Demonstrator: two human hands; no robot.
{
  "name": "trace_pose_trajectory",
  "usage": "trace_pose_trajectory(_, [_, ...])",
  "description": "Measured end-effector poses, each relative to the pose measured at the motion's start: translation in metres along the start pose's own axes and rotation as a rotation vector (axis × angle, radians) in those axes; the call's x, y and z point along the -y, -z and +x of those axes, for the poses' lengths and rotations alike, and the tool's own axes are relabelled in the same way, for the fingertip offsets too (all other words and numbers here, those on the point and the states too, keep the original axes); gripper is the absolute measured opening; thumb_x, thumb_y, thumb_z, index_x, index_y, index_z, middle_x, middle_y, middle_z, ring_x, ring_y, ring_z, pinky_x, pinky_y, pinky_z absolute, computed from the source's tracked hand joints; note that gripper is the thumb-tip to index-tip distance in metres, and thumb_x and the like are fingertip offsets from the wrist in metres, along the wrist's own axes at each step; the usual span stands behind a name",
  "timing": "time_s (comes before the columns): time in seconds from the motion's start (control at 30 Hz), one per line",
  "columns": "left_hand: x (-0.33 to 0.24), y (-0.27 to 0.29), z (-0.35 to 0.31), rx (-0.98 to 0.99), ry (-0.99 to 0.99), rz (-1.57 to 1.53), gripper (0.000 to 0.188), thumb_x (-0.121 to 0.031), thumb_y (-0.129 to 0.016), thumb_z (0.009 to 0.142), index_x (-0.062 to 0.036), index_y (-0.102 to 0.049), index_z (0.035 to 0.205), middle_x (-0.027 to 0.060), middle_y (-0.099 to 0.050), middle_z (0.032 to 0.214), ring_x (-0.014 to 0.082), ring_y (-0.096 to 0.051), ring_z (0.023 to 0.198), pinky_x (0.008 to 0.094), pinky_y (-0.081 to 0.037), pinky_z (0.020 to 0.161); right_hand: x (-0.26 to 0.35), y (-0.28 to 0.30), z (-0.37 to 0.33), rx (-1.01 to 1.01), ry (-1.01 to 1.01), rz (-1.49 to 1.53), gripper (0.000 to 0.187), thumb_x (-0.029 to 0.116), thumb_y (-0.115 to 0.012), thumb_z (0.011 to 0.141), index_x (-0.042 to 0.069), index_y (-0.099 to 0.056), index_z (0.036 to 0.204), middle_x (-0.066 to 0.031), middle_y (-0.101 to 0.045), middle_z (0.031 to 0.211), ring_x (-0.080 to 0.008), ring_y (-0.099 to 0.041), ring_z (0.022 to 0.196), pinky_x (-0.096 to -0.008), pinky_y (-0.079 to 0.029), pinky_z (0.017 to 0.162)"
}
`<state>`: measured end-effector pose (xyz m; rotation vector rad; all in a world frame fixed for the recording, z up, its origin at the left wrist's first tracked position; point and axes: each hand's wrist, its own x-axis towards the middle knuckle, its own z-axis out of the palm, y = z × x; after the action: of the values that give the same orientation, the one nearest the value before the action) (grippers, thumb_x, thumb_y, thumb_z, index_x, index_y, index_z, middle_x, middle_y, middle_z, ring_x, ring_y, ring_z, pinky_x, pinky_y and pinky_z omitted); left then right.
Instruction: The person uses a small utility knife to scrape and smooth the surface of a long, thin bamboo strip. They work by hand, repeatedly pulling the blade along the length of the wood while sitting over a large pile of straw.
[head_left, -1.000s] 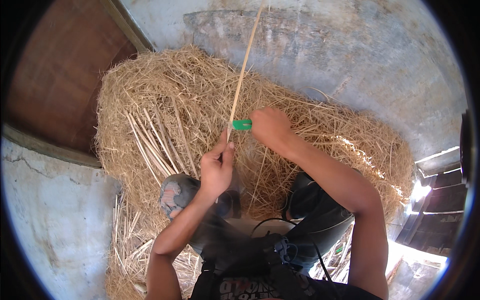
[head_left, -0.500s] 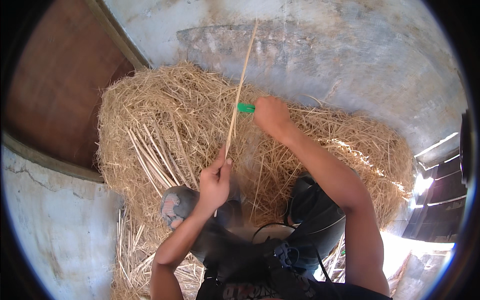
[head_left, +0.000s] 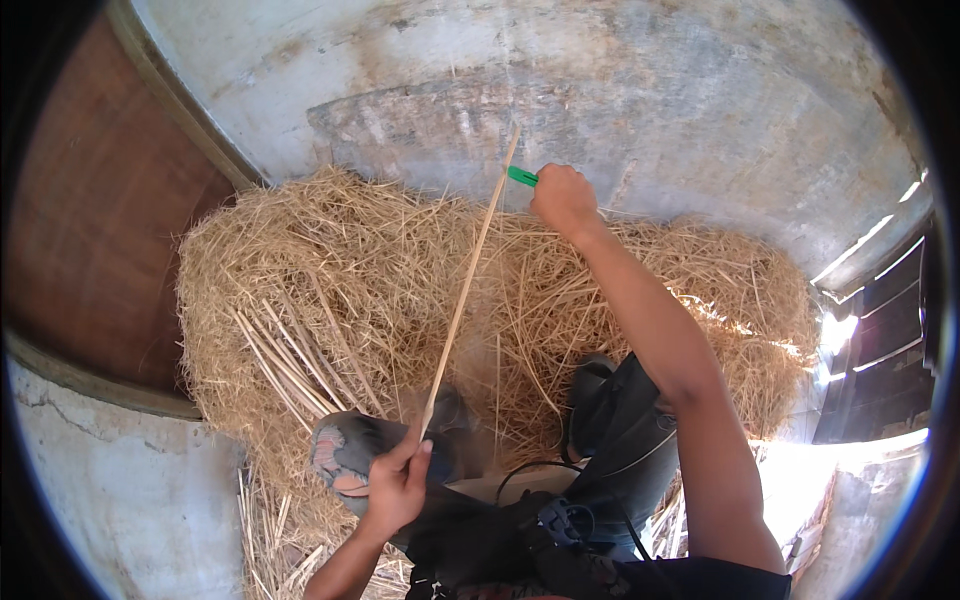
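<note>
A long, thin, pale strip (head_left: 467, 290), which looks like split bamboo, runs slanting from low left to its far tip by the wall. Its lower end is gripped between the thumb and fingers of my left hand (head_left: 396, 490), close to my left knee. Out at the end of a stretched arm, my right hand (head_left: 564, 198) is closed round a small green tool (head_left: 521, 177). The tool's slotted front meets the strip a little below the far tip. Whether it has a blade I cannot make out.
Loose, dry shavings (head_left: 400, 240) are heaped between my legs and the grey wall (head_left: 640, 110). Several pale strips (head_left: 290, 365) lie together on the heap at left. A brown panel (head_left: 110, 210) stands far left; a dark slatted part (head_left: 880, 350) lets light in at right.
My left hand has drawn the strip down toward me. My right hand and the green tool have moved farther away, closer to the strip's far tip.
</note>
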<state>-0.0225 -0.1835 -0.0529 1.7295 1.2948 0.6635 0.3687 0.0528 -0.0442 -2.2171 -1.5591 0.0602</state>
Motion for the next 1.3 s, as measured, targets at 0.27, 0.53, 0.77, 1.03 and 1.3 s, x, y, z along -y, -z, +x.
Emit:
trace_pose_trajectory(0.27, [0.021,0.048,-0.065,0.092,-0.076,0.044,0.041,-0.007,-0.06,0.102,0.0032,-0.056,0.142,0.0008,-0.061,0.071,0.002,-0.049,0.066,0.0211,-0.043,0.059,-0.077,0.026,0.023,-0.052,-0.275,0.021,0.021,0.013,-0.065,0.087,-0.001,-0.071,0.102,-0.0221,-0.073,0.099,-0.0364,-0.073,0.096,-0.0452,-0.059,0.082])
trace_pose_trajectory(0.53, [-0.003,0.051,-0.036,0.053,0.263,-0.564,0.044,-0.027,-0.044,0.111,-0.0001,-0.05,0.145,-0.004,-0.031,0.06,0.0065,-0.029,0.044,0.0243,-0.031,0.042,-0.052,0.036,0.012,0.079,-0.166,0.091,0.023,0.014,-0.068,0.082,-0.003,-0.07,0.096,-0.0222,-0.073,0.094,-0.034,-0.072,0.085,-0.0456,-0.057,0.075])
trace_pose_trajectory(0.77, [-0.042,0.046,0.058,0.13,0.158,-0.654,0.039,-0.024,-0.042,0.112,-0.0042,-0.051,0.144,-0.0055,-0.03,0.06,0.0047,-0.027,0.046,0.0222,-0.027,0.043,0.025,0.063,-0.046,0.17,0.081,0.322,0.019,0.014,-0.068,0.083,-0.002,-0.071,0.093,-0.019,-0.072,0.079,-0.028,-0.071,0.069,-0.0413,-0.059,0.069])
trace_pose_trajectory(1.03, [-0.019,-0.016,0.122,0.07,0.157,-0.745,0.04,-0.028,-0.045,0.111,-0.0091,-0.053,0.145,-0.0057,-0.028,0.061,0.0053,-0.028,0.044,0.024,-0.023,0.04,0.078,0.018,-0.116,0.352,0.473,0.105,0.015,0.016,-0.069,0.078,0.003,-0.072,0.084,-0.0179,-0.069,0.077,-0.0373,-0.069,0.072,-0.0483,-0.056,0.068])
trace_pose_trajectory(1.3, [-0.007,-0.019,0.113,0.043,0.109,-0.66,0.043,-0.027,-0.046,0.111,-0.0067,-0.05,0.148,-0.0058,-0.029,0.06,0.0054,-0.031,0.044,0.0239,-0.026,0.041,0.085,-0.003,-0.122,0.416,0.545,0.091,0.011,0.011,-0.065,0.077,0.003,-0.071,0.082,-0.0178,-0.07,0.077,-0.0384,-0.07,0.075,-0.0498,-0.057,0.07])
